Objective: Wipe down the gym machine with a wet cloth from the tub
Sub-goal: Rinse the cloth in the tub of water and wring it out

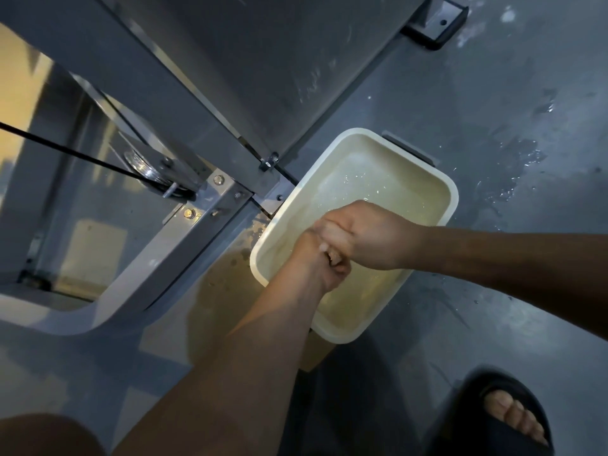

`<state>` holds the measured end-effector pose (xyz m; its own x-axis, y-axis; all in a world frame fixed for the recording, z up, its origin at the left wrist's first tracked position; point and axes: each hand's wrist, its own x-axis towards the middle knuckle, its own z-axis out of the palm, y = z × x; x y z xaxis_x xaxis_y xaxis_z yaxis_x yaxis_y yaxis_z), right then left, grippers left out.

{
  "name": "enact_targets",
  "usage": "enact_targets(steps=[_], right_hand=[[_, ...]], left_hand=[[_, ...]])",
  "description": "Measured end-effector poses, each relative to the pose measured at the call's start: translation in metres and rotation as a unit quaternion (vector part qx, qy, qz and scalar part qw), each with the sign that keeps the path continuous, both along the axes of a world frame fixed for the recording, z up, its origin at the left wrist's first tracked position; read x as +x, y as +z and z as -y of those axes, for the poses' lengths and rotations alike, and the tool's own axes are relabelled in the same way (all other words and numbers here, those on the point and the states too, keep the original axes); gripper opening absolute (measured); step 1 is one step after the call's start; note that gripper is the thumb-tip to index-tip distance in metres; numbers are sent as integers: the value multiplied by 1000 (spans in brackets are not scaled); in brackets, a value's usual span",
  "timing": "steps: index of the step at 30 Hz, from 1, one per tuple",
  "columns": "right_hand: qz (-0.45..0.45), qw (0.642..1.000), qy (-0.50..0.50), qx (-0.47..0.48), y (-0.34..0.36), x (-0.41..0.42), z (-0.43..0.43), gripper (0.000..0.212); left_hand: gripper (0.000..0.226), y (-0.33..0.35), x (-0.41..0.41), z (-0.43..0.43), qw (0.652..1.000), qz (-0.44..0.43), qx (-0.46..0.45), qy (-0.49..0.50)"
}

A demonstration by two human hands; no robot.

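My left grip (324, 266) and right grip (370, 238) both clench what looks like the cloth (333, 257) above the tub (454, 197); the machine (210, 236) lies left, nearer the left grip.

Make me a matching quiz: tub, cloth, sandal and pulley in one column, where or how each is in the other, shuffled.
1 tub
2 cloth
3 sandal
4 pulley

A on a foot
B carries a black cable
C holds water
D gripped by left hand and right hand

Pairs: 1C, 2D, 3A, 4B
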<state>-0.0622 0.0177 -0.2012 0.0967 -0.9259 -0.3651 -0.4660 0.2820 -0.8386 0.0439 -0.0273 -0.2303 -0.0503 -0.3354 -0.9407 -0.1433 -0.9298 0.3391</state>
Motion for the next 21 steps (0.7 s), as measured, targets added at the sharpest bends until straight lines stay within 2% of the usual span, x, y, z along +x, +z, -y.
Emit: enact_targets(steps=[3,4,7,8,10,13,14,16,19,21], right_hand=[[-81,996,22,-14,-6,-1,4,42],[-104,994,24,-11,-8,-4,6,40],[-188,981,52,16,-15,-21,17,24],[-207,976,68,24,-18,-26,21,22],[-231,969,77,32,-28,-28,26,22],[-288,956,3,59,-42,-23,18,29],[-332,939,7,85,-43,-22,14,33],[-383,909,89,141,-45,-23,13,37],[-276,924,184,192,-43,-9,18,38],[-151,955,137,215,-41,4,18,40]], left_hand=[[62,8,-5,3,998,-35,48,23],[61,10,-6,4,997,-54,56,24],[38,13,-8,-1,994,-91,61,8],[38,14,-8,-3,994,-91,66,1],[44,6,-4,-3,996,-84,39,-5],[38,-2,7,2,1000,-15,-7,17],[34,-6,10,4,999,0,2,33],[28,-12,14,3,999,7,19,43],[30,-16,12,-4,998,20,29,-44],[28,-13,12,-5,997,38,28,-69]])
